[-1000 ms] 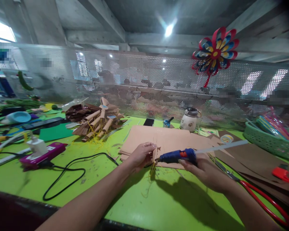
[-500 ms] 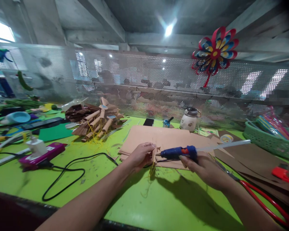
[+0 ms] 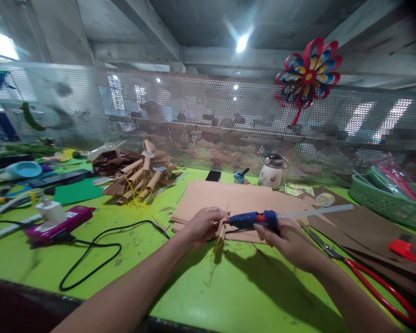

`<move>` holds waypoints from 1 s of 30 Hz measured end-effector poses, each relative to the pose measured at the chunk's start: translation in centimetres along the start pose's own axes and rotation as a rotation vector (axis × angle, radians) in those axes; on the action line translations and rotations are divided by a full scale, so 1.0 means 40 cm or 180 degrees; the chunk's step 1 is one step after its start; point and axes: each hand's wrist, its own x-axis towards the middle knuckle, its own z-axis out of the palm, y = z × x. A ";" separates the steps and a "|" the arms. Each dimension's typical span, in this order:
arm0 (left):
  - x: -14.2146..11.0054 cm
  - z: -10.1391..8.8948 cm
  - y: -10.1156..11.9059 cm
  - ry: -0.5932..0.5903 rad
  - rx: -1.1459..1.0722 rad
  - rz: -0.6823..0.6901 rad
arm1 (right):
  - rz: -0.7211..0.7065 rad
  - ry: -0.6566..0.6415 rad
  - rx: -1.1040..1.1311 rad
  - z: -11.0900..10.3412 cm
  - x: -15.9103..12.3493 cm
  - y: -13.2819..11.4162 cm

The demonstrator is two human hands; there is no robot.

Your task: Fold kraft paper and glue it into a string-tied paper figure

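My left hand (image 3: pixel 205 225) pinches a small piece of folded brown paper (image 3: pixel 222 229) with yellow strands (image 3: pixel 215 252) hanging below it. In my right hand (image 3: pixel 287 240) is a blue glue gun (image 3: pixel 251 220), its nozzle pointing left and meeting the paper at my left fingertips. A long clear glue stick (image 3: pixel 319 211) sticks out of the gun's back end. Under and behind both hands lies a stack of light brown paper sheets (image 3: pixel 208 194). Whether glue is coming out is too small to see.
Rolled brown paper pieces with yellow strands (image 3: pixel 143 173) are heaped at the back left. A purple power strip (image 3: pixel 60 226) trails a black cable. Red-handled scissors (image 3: pixel 377 282), dark brown sheets (image 3: pixel 353 236) and a green basket (image 3: pixel 384 203) are on the right. A jug (image 3: pixel 272 171) stands behind.
The glue gun and my right hand have shifted slightly left, bringing the nozzle closer to the paper. My left hand keeps its pinch in nearly the same place.
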 end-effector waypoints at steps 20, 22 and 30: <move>-0.003 0.002 0.007 0.0235 0.0063 0.0071 | 0.0371 0.0416 0.0542 -0.013 0.016 0.047; -0.006 0.005 0.010 0.0295 0.0113 0.0079 | 0.0491 0.0900 0.0525 -0.006 0.029 0.069; -0.016 0.020 0.013 0.0169 0.0121 0.0225 | 0.0788 0.1721 0.0172 0.032 0.113 0.196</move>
